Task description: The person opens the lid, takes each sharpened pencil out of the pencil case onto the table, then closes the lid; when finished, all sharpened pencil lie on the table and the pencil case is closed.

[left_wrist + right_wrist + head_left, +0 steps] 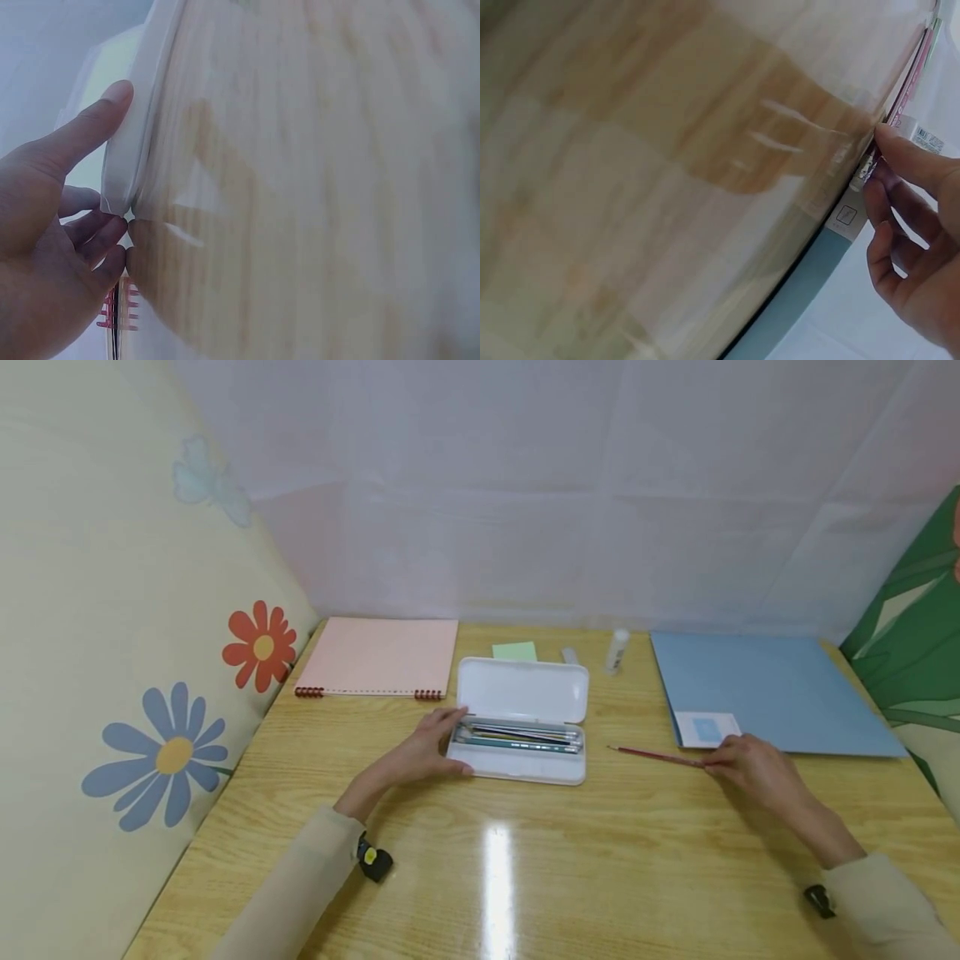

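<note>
While the left hand (423, 750) grips the left end of an open, white, rectangular pencil case (521, 767), the right hand (757, 768) pinches a slim red pencil (652, 755) by its eraser end, right of the case; contact with the wood-grained table (600, 860) cannot be confirmed.

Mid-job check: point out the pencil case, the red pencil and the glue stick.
Pencil case (522, 691): head view, inside of its raised lid.
Red pencil (656, 756): head view, middle of its shaft.
Glue stick (617, 652): head view, middle of its body.
</note>
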`<state>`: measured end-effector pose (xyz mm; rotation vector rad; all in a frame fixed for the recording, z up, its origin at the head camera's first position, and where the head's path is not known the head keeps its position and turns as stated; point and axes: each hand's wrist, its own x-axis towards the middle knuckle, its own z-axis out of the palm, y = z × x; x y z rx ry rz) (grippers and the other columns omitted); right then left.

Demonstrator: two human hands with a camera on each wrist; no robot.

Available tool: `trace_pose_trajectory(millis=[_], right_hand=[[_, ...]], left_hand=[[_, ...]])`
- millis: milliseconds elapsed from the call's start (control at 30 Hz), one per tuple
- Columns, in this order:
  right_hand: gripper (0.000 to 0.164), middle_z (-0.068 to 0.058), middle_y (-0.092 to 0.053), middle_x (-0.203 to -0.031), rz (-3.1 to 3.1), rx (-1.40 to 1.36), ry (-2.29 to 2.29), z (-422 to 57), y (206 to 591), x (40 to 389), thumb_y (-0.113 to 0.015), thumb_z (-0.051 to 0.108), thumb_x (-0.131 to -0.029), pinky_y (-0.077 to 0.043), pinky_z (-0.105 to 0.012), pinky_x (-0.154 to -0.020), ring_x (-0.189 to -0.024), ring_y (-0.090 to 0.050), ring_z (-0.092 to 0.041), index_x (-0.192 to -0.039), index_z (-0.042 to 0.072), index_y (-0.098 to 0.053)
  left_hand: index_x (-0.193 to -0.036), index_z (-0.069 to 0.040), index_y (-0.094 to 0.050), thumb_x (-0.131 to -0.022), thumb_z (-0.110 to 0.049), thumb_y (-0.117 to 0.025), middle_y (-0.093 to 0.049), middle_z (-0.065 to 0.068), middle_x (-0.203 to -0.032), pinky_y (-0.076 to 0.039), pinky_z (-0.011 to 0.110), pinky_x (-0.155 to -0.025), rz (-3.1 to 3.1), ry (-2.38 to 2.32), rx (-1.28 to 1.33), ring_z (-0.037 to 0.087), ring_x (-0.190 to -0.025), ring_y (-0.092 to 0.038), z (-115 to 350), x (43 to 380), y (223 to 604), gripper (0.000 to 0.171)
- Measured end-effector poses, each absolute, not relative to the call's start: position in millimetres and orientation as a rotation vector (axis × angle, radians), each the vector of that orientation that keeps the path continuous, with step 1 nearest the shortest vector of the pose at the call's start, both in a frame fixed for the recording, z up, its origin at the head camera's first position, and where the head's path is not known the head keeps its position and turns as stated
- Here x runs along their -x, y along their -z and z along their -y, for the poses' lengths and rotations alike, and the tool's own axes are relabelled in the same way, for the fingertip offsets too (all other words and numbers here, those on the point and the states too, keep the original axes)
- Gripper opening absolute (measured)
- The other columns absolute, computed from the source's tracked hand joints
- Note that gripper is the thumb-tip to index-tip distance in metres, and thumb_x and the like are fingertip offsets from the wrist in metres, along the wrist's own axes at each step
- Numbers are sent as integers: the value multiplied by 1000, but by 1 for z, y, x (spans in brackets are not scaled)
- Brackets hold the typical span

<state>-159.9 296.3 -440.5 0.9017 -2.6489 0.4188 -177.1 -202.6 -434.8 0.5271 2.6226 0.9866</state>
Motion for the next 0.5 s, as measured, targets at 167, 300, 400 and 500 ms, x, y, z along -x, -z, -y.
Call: trace_pose_trajectory(millis=[167, 300, 400, 500], right_hand=[[13, 3, -61, -69, 2712, -884, -353, -294, 437, 159, -83, 6, -68, -44, -30, -51, -61, -54, -17, -79, 8, -77], [11, -1, -62, -71, 2771, -862, -278, -292, 434, 160, -81, 7, -71, -45, -32, -52, -63, -55, -20, -82, 7, -77], [11, -2, -62, -72, 2789, -862, -246, -291, 433, 160, -80, 7, -72, -45, -32, -52, -64, -55, -21, -83, 7, -77], [11, -2, -62, -72, 2802, -865, -236, -290, 431, 159, -79, 6, -73, -46, -33, -52, -64, -55, -21, -84, 6, -77]], left_hand=[[-154, -12, -23, -75, -40, -81, -22, 18, -154, -24, 58, -110, -2623, -991, -533, 39, -139, -21, 202, 177, 434, 102], [-154, -11, -23, -75, -39, -81, -22, 18, -154, -24, 59, -110, -2623, -995, -540, 39, -139, -20, 202, 177, 434, 102], [-154, -12, -22, -75, -39, -81, -21, 17, -154, -24, 58, -110, -2620, -991, -535, 39, -140, -20, 203, 177, 434, 102], [-154, -12, -23, -75, -38, -82, -22, 17, -154, -25, 58, -110, -2621, -991, -538, 38, -139, -20, 203, 178, 435, 102]])
